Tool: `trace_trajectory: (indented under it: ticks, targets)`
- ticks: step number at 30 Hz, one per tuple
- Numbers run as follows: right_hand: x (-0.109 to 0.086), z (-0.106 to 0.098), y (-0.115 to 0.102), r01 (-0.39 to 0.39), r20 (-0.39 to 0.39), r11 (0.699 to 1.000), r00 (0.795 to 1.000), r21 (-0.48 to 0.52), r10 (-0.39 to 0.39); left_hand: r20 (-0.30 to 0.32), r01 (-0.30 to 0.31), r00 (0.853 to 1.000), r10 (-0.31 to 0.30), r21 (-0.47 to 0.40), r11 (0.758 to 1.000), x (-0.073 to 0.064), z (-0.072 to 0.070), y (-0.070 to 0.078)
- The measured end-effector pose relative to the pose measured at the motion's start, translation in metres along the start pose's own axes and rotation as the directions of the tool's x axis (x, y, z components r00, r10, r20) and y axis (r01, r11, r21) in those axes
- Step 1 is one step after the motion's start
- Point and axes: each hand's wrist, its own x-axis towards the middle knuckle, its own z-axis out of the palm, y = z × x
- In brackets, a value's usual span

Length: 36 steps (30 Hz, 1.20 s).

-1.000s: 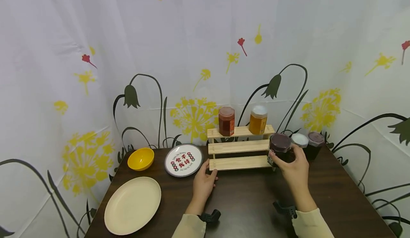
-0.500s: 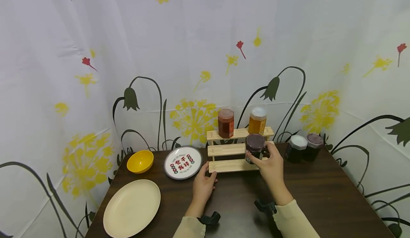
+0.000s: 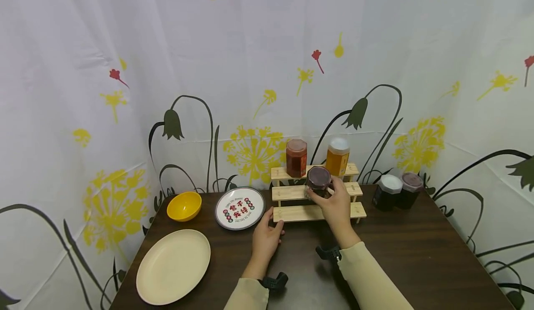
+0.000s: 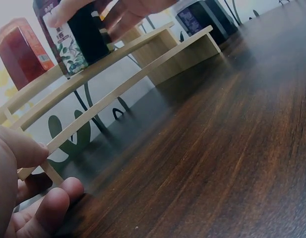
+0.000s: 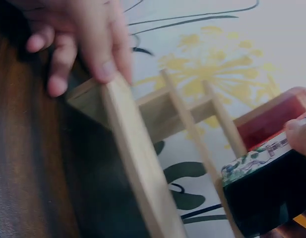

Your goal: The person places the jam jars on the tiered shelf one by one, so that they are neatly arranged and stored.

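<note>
Right of centre in the head view, fingers of the right hand [image 3: 337, 205] grasp the dark jar [image 3: 318, 181] at the middle step of the rack [image 3: 298, 213]; we expect weight, stiffness and slick, breakable walls, best held below the lid [image 3: 319, 175]; lower left in the left wrist view, fingers of the left hand [image 4: 5, 173] grip the rack's thin wooden end; lower right in the right wrist view, the jar's label [image 5: 264, 153] looks glossy.

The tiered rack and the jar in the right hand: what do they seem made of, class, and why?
Rack: probably wood with a matte, perhaps unvarnished finish; its slats are pale tan with faint grain.
Jar: smooth glass or hard plastic; the flat, dark sides don't settle which.
</note>
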Motion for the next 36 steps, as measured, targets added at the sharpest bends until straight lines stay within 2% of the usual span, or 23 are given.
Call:
trace_trajectory:
  ticks: [5, 9, 13, 20, 29, 36]
  targets:
    - [-0.001, 0.007, -0.002, -0.029, 0.005, 0.989, 1.000, -0.145, 0.030, -0.006, -0.005, 1.000, 0.005, 0.005, 1.000, -0.001, 0.001, -0.001]
    - [0.002, 0.008, -0.004, -0.064, 0.025, 0.981, 0.997, -0.184, 0.070, -0.013, -0.021, 1.000, 0.021, 0.008, 1.000, -0.001, 0.002, -0.001]
    - [0.000, 0.010, -0.004, -0.101, 0.037, 0.978, 0.993, -0.184, 0.110, -0.011, -0.013, 1.000, 0.014, 0.015, 1.000, -0.001, 0.002, -0.002]
    - [0.005, 0.009, -0.005, -0.106, 0.048, 0.980, 0.992, -0.168, 0.115, -0.011, 0.005, 1.000, -0.005, 0.014, 1.000, 0.001, 0.001, -0.001]
    - [0.013, 0.006, -0.007, -0.186, 0.131, 0.972, 0.970, -0.143, 0.205, -0.006, 0.008, 1.000, -0.008, -0.001, 1.000, 0.001, 0.001, -0.001]
    - [0.018, 0.002, -0.007, -0.183, 0.173, 0.970, 0.962, -0.159, 0.209, -0.008, -0.001, 1.000, 0.001, -0.012, 1.000, 0.001, 0.001, -0.001]
